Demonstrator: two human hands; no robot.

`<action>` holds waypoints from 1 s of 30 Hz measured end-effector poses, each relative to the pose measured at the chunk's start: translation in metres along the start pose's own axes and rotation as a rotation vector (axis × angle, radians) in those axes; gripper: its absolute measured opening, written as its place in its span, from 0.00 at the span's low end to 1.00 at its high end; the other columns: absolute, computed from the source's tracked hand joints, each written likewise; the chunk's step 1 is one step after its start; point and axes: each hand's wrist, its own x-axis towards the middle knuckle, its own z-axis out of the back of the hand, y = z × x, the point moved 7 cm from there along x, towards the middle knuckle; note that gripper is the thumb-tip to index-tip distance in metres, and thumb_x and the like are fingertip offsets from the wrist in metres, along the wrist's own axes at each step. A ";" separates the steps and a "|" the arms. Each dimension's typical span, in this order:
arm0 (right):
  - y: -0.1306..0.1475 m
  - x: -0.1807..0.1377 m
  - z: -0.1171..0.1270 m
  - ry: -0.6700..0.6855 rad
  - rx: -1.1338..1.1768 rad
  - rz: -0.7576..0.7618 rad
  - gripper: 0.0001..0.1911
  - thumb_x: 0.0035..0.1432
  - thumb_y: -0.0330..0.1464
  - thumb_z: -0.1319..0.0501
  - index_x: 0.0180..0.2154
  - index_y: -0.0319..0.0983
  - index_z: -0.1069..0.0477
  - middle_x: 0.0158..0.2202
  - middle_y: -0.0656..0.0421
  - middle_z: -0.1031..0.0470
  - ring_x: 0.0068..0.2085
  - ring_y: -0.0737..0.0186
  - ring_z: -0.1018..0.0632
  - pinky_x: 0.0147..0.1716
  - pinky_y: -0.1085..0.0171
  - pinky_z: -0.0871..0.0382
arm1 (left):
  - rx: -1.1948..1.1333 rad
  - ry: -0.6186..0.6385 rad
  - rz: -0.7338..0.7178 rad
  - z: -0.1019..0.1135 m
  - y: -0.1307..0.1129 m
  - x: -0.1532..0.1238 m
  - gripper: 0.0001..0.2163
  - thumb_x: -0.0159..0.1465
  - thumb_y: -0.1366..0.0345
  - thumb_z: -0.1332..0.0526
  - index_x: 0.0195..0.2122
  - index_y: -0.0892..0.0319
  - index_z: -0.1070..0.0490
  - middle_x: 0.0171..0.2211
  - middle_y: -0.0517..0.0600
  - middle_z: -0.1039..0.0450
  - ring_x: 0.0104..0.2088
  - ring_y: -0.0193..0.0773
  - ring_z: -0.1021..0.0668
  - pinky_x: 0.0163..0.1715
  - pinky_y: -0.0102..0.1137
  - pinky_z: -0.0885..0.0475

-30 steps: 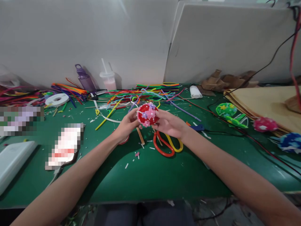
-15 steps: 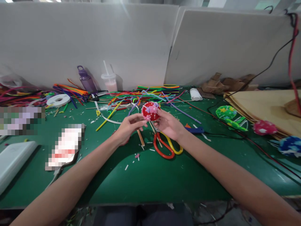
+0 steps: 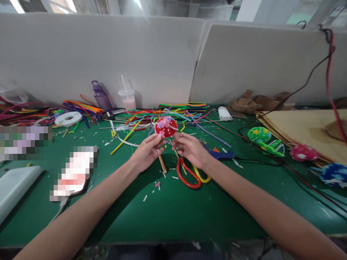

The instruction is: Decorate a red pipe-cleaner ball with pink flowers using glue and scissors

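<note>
A round red ornament (image 3: 170, 131), dotted with small white beads and decorated with pink and purple flowers, is held up over the table. My left hand (image 3: 148, 151) pinches its lower left edge, thumb on the front. Close by its lower right edge is my right hand (image 3: 191, 148), fingers loosely curled and apart; whether a fingertip touches the rim is hard to see. Below the hands lie scissors with a red and a yellow handle loop (image 3: 187, 177), a brown wooden stick (image 3: 162, 163) and thinner sticks. A blue-handled tool (image 3: 223, 155) rests beyond my right wrist.
Colourful pipe cleaners (image 3: 135, 131) spread along the back, near a purple bottle (image 3: 101, 97) and a lidded cup (image 3: 127, 99). A white tape roll (image 3: 68, 118) and a blurred phone (image 3: 74, 171) lie left. Green (image 3: 259, 134), pink (image 3: 304, 152) and blue ornaments (image 3: 334, 175) sit right.
The red ornament has shifted left and turned its flowers toward the upper left. My right fingers have slid off its right side to its lower edge. The view has tilted up slightly.
</note>
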 end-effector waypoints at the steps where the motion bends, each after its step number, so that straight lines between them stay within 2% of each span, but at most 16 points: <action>1: 0.000 -0.001 -0.002 0.014 -0.024 0.014 0.13 0.42 0.36 0.29 0.31 0.40 0.27 0.26 0.63 0.26 0.28 0.67 0.26 0.21 0.69 0.44 | -0.003 0.005 0.001 -0.002 0.001 -0.001 0.11 0.48 0.66 0.26 0.30 0.58 0.24 0.30 0.45 0.24 0.32 0.28 0.23 0.28 0.21 0.30; 9: 0.006 -0.008 -0.016 0.016 -0.085 0.164 0.08 0.44 0.34 0.30 0.30 0.40 0.24 0.26 0.62 0.27 0.26 0.69 0.29 0.20 0.67 0.45 | 0.115 0.101 0.015 -0.017 0.008 -0.009 0.09 0.52 0.63 0.28 0.33 0.57 0.24 0.32 0.46 0.24 0.33 0.31 0.23 0.34 0.26 0.29; 12: 0.006 -0.008 -0.017 0.031 -0.088 0.170 0.08 0.45 0.33 0.31 0.31 0.41 0.24 0.27 0.62 0.27 0.26 0.68 0.29 0.21 0.67 0.44 | 0.121 0.070 -0.006 -0.014 0.007 -0.008 0.08 0.52 0.62 0.29 0.32 0.57 0.24 0.31 0.46 0.25 0.32 0.31 0.24 0.34 0.26 0.29; 17: 0.006 -0.007 -0.013 0.010 -0.105 0.166 0.07 0.44 0.34 0.31 0.27 0.39 0.25 0.24 0.62 0.28 0.26 0.69 0.30 0.21 0.67 0.44 | 0.130 0.038 -0.017 -0.011 0.007 -0.008 0.09 0.51 0.63 0.28 0.31 0.57 0.24 0.30 0.45 0.26 0.32 0.29 0.25 0.34 0.25 0.30; 22: 0.006 -0.008 -0.015 0.026 -0.139 0.151 0.06 0.44 0.33 0.32 0.26 0.39 0.26 0.21 0.63 0.28 0.22 0.70 0.33 0.21 0.67 0.44 | 0.130 0.057 0.004 -0.015 0.009 -0.009 0.11 0.50 0.61 0.28 0.33 0.59 0.23 0.33 0.47 0.24 0.34 0.31 0.24 0.36 0.27 0.29; 27: 0.001 -0.008 -0.016 0.042 -0.109 0.123 0.06 0.43 0.32 0.34 0.22 0.39 0.30 0.19 0.64 0.32 0.23 0.69 0.32 0.21 0.67 0.45 | 0.139 0.103 0.002 -0.018 0.011 -0.009 0.11 0.50 0.60 0.28 0.29 0.61 0.23 0.30 0.49 0.24 0.31 0.32 0.25 0.39 0.30 0.30; 30: 0.000 -0.008 -0.019 0.076 -0.099 0.130 0.07 0.44 0.31 0.35 0.21 0.39 0.32 0.19 0.65 0.34 0.23 0.70 0.32 0.20 0.67 0.46 | 0.161 0.127 -0.025 -0.018 0.011 -0.008 0.11 0.51 0.59 0.28 0.28 0.61 0.23 0.29 0.49 0.24 0.30 0.32 0.25 0.37 0.29 0.31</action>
